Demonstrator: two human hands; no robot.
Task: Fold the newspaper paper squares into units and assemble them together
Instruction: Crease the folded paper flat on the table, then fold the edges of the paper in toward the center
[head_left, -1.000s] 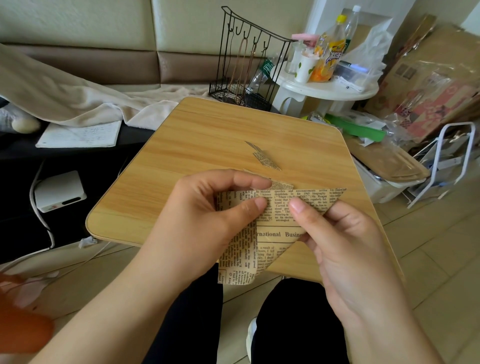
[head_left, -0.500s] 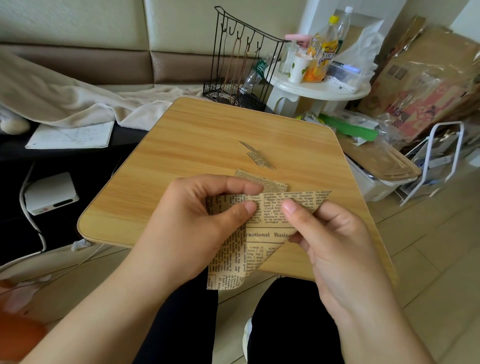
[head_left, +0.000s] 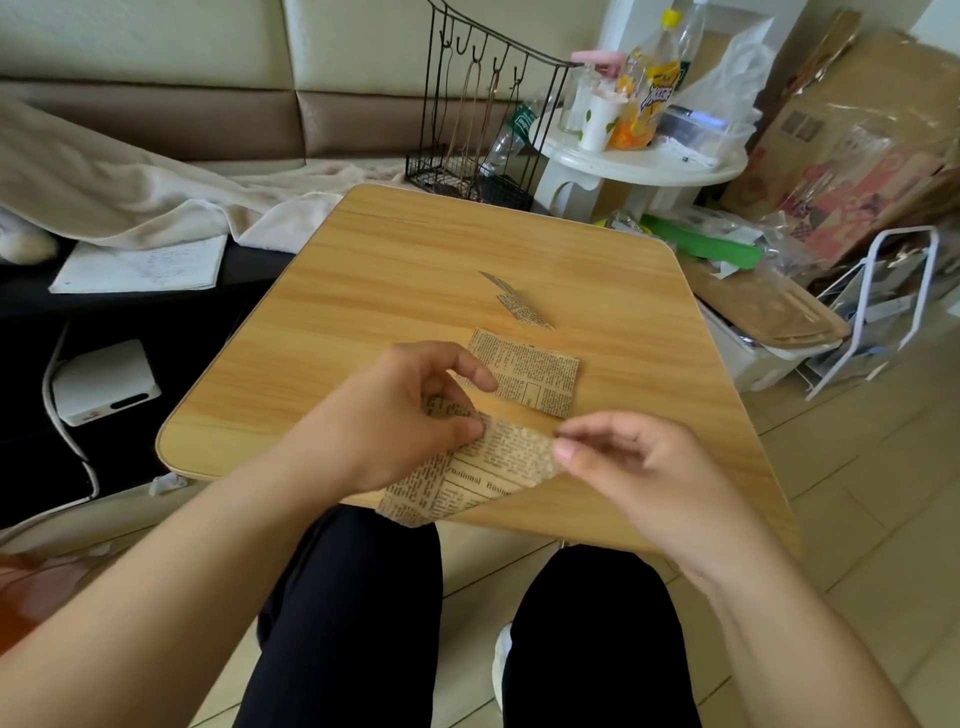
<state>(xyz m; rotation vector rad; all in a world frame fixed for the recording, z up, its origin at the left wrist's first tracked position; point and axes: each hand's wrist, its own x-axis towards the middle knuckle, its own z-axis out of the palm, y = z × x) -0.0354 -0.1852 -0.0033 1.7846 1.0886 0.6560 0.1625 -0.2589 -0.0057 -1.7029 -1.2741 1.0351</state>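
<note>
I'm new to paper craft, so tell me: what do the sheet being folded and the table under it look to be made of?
The sheet being folded looks like thin, matte, tan paper printed as newsprint: columns of type show and it bends softly between the left hand and right hand. The table shows light wood grain with a smooth, faintly shiny face, possibly laminate rather than solid wood.

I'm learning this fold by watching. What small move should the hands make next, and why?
Probably lay the newspaper piece flat on the wooden table and press the fold down. The left hand and right hand pinch it at opposite sides, and it curves loosely above the table's near edge, not yet creased.
</note>
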